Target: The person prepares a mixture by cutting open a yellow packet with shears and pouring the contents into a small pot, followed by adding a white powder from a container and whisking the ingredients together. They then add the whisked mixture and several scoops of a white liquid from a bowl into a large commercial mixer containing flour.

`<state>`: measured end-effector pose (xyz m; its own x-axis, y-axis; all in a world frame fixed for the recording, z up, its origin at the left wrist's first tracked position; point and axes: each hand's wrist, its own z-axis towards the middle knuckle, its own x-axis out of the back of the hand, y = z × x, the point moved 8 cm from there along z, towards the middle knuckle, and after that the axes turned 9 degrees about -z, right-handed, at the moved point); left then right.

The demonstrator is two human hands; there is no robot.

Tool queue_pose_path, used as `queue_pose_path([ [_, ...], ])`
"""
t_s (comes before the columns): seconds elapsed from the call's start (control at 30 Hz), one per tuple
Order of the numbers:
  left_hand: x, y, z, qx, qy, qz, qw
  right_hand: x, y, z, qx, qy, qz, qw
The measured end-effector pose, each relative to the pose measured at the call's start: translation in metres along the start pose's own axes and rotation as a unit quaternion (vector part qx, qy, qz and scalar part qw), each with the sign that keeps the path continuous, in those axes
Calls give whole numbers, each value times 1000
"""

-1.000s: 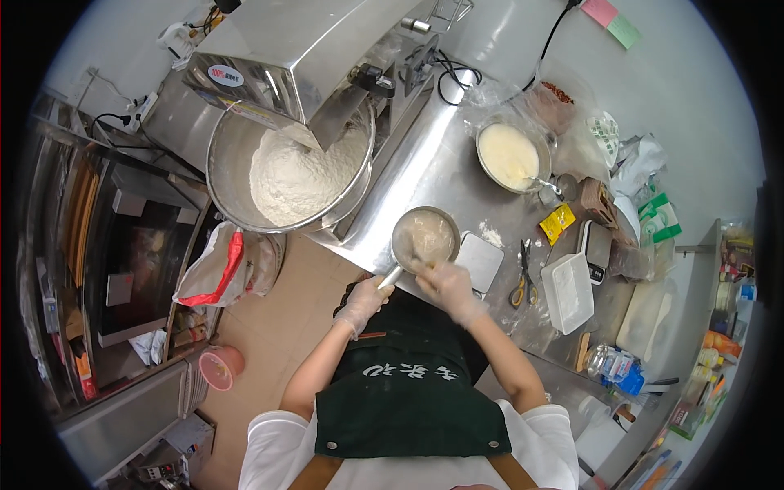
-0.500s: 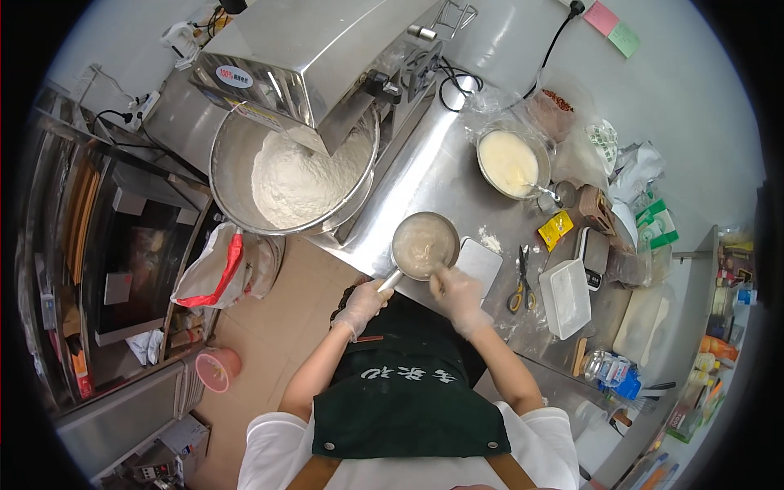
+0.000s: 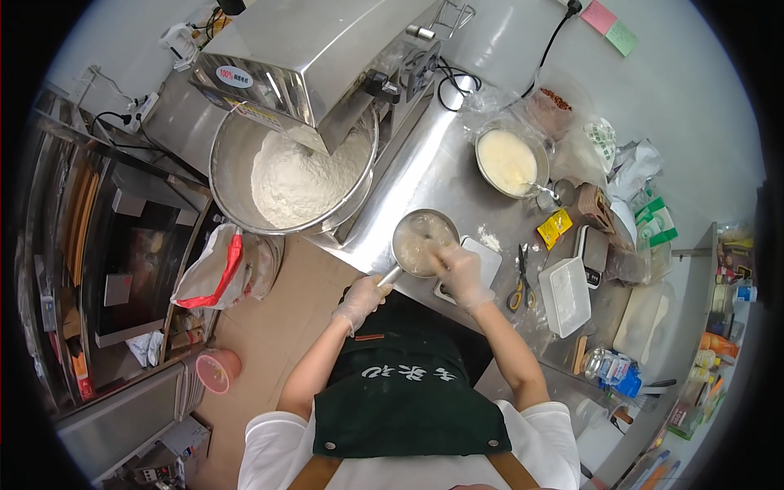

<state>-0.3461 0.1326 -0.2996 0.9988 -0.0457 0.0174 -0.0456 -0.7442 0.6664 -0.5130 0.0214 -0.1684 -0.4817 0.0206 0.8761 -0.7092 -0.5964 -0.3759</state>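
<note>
My gloved left hand (image 3: 360,302) grips the handle of a small metal saucepan (image 3: 407,228) near the steel worktable's front edge. My gloved right hand (image 3: 461,276) has its fingers curled at the pan's right side; what it holds is too blurred to make out. A pale, cloudy mixture fills the pan's bottom. Just right of the pan lies a white-topped square item (image 3: 482,256), partly under my right hand. Scissors (image 3: 516,295) with yellow-and-black handles lie further right.
A steel mixer (image 3: 318,41) stands over a large bowl of flour (image 3: 302,184). The worktable (image 3: 445,155) also holds a bowl of creamy liquid (image 3: 502,155), yellow packet (image 3: 554,227), scale (image 3: 590,257) and white container (image 3: 565,298). A pink bucket (image 3: 218,369) and racks (image 3: 98,245) are left.
My right hand moves in small strokes over the pan, shifting slightly right, then back up-left toward its middle. My left hand stays on the handle; the pan shifts only slightly.
</note>
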Motion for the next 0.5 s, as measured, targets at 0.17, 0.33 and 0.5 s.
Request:
queue_pose_path([
  [0.17,-3,4,-5,16,-5,1,1000,8,10,3,-41,8,-4,999],
  [0.33,0,2,4,12,14,65,998,16,19,-1,-130,-6,-39,991],
  [0.5,-1,8,5,2,29,110,994,26,12,8,-71,-10,-55,996],
])
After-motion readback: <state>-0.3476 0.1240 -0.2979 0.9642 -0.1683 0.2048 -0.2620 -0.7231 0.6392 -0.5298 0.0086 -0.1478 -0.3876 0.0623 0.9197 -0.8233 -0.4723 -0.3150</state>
